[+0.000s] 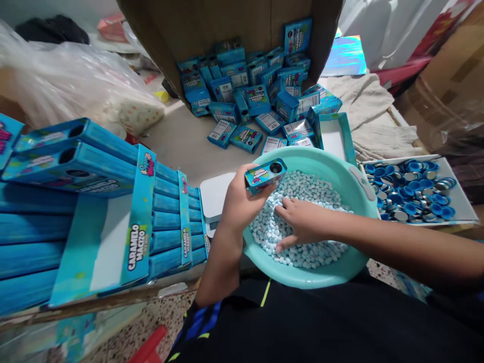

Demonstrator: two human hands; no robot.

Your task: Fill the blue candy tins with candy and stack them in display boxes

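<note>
My left hand (242, 196) is wrapped round a small blue candy box (264, 175) over the left rim of a turquoise basin (306, 279). The box is tilted, and a dark round hole shows in its end. Small pale blue and white candies (310, 189) fill the bottom of the basin. Among them lies my right hand (302, 219), palm down, thumb and fingers spread, with the fingertips touching the candies. Nothing is seen in its grasp.
Blue candy boxes (258, 98) spill from a large cardboard box (212, 25) behind the basin. Display trays of boxes (139, 217) stand at the left. A white box (463, 209) of blue and silver caps (408, 189) lies at the right. A clear plastic bag (75, 80) sits back left.
</note>
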